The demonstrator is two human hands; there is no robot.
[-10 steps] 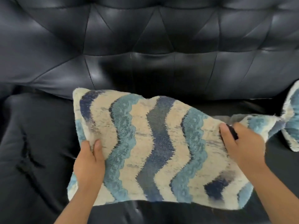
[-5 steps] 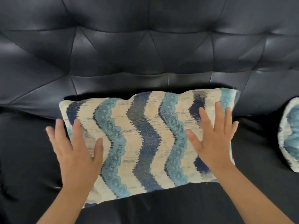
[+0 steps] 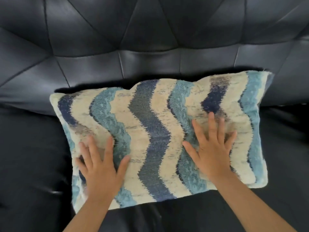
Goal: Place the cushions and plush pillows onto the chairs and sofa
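Item: rectangular plush cushion with wavy cream, teal and navy stripes | Location: on black tufted leather sofa seat, top edge against backrest | Left hand: flat, fingers spread, on cushion's lower-left | Right hand: flat, fingers spread, on right half

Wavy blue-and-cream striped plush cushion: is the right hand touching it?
Touching. The head view shows the right hand lying flat with spread fingers on the wavy blue-and-cream striped plush cushion, the plush dented around its fingers.
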